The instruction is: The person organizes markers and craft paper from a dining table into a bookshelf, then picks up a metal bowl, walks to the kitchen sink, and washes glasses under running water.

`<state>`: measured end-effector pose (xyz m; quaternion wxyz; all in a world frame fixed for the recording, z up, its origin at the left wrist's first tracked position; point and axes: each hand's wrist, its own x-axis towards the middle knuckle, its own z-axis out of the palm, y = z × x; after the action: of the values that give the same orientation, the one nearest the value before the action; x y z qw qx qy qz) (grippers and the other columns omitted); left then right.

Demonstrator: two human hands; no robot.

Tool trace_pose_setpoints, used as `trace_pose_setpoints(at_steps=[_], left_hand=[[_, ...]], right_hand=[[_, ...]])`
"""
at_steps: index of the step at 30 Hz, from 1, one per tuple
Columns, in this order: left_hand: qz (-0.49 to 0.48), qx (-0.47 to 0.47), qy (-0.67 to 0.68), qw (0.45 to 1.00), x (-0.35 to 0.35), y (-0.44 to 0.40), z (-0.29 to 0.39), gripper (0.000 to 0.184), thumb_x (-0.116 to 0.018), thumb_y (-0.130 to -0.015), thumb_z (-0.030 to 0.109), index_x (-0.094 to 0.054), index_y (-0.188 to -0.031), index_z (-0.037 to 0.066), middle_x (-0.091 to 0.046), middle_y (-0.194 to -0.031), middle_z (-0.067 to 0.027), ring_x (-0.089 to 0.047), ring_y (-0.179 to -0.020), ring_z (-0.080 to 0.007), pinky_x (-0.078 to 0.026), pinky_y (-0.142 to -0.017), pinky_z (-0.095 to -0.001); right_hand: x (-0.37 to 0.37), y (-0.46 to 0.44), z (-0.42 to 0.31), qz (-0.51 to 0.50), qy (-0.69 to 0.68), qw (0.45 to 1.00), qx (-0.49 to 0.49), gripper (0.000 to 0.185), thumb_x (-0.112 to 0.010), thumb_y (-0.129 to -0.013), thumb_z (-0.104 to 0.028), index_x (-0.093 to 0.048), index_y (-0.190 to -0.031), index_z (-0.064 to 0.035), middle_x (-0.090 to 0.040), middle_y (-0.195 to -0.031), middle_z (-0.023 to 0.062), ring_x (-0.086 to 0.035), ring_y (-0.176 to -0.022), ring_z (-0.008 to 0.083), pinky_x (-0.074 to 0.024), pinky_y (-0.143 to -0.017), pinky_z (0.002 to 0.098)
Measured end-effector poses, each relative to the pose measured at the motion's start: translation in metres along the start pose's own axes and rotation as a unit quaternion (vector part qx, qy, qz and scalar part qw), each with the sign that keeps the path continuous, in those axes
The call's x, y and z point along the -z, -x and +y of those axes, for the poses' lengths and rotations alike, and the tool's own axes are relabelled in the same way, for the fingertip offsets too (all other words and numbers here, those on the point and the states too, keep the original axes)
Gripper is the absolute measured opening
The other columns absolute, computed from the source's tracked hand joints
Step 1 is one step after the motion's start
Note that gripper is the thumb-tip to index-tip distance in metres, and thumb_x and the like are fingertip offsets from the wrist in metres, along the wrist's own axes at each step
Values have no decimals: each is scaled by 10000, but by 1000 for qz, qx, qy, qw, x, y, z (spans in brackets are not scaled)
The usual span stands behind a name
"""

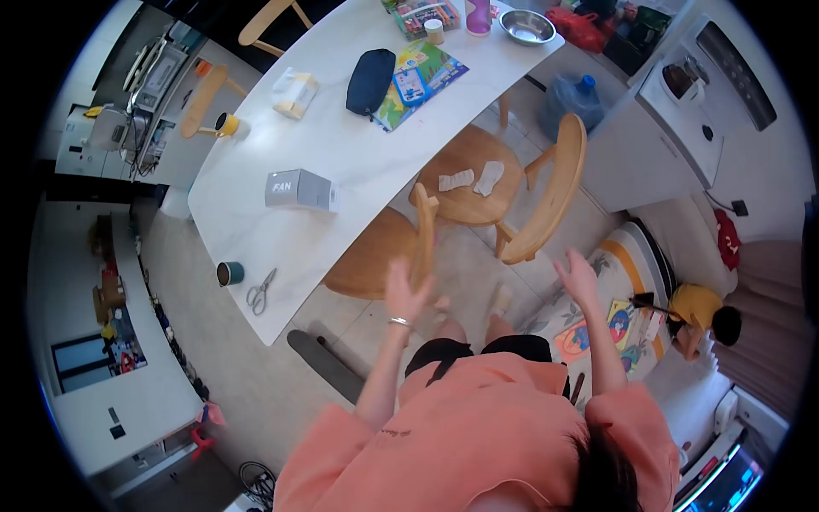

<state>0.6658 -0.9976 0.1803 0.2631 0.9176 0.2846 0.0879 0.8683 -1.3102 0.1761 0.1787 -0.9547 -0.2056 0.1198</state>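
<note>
Empty-handed: fingers spread on left hand (pixel 405 294) and right hand (pixel 578 280), both raised.
Near chair (pixel 371 256) beyond left hand, contact unclear; far chair (pixel 478 147) ahead of right hand, with a gap. For a good hold, probably best to grip either squarely, two-handed, keeping far chair level: loose white cloths (pixel 489 178) on seat, liable to slide.

The chair (pixel 371 256) is smooth wood, the bowl (pixel 526 27) glossy metal.

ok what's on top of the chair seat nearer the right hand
Two whitish cloth pieces, possibly socks, lie next to each other on the chair seat. Whatever is directly beneath them is covered and cannot be seen.
</note>
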Motion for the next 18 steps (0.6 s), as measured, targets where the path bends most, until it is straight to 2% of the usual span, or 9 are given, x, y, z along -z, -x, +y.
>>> trace_pose_setpoints(at_steps=[1,3,4,6,8,9,11,14,18], left_hand=[[-27,18,-12,999,-17,8,12,721,-670,-727,319,-351,-1284,-10,-427,-1264,-227,-434,-1151,-350,-364,-944,-395],[-51,37,-21,998,-37,9,26,764,-682,-704,342,-339,-1301,13,-425,-1263,-230,-448,-1134,-352,-386,-920,-395],[-60,93,-19,994,-43,5,28,766,-675,-700,317,-320,-1320,41,-435,-1246,-239,-481,-1085,-362,-412,-880,-406],[-65,153,-14,986,-49,-8,24,772,-667,-695,291,-300,-1338,70,-445,-1229,-249,-514,-1037,-371,-437,-839,-417],[-183,327,-32,926,-54,-27,4,740,-626,-699,215,-289,-1347,97,-554,-1051,-258,-580,-868,-391,-471,-745,-449],[-181,333,-26,925,-60,-29,-4,740,-626,-699,215,-289,-1347,97,-554,-1051,-258,-580,-868,-391,-471,-745,-449],[-214,191,-92,954,-69,-23,-26,705,-582,-710,161,-283,-1345,99,-615,-811,-225,-600,-721,-391,-479,-670,-465],[-167,112,-89,976,-71,-7,-35,721,-569,-728,151,-235,-1366,116,-615,-830,-198,-605,-708,-356,-478,-637,-469],[-304,153,-96,935,-55,19,-32,719,-596,-709,160,-276,-1351,118,-582,-1023,-176,-606,-740,-356,-478,-650,-465]], right_hand=[[-3,-21,6,0,1,1000,6,479,-575,-803,-365,-489,-1159,-57,-594,-914,163,-592,-846,301,-481,-738,386],[-5,-59,11,8,-235,955,-180,562,-586,-798,-420,-454,-1188,-38,-582,-1044,157,-583,-937,248,-474,-758,328],[-8,-73,8,7,-234,956,-175,562,-586,-798,-420,-454,-1188,-38,-582,-1044,157,-583,-937,248,-474,-758,328],[-13,-97,-2,-12,-418,854,-310,617,-588,-791,-466,-437,-1193,-24,-591,-999,133,-591,-896,193,-484,-698,302],[-21,-116,-7,-28,-439,839,-320,577,-593,-795,-437,-458,-1172,-22,-594,-982,132,-591,-899,185,-486,-674,302],[-24,-125,-8,-41,-459,822,-334,538,-599,-799,-409,-478,-1150,-20,-597,-965,131,-591,-903,176,-488,-650,301],[-73,-143,39,-36,-439,845,-303,504,-606,-796,-385,-497,-1125,-18,-600,-974,134,-589,-908,184,-483,-672,308],[-78,-158,37,33,-383,886,-259,457,-620,-786,-344,-525,-1082,-9,-606,-994,142,-590,-918,219,-469,-729,327],[-58,-163,29,108,-197,925,-305,466,-624,-769,-330,-522,-1081,0,-614,-1006,160,-585,-934,306,-432,-821,362]])
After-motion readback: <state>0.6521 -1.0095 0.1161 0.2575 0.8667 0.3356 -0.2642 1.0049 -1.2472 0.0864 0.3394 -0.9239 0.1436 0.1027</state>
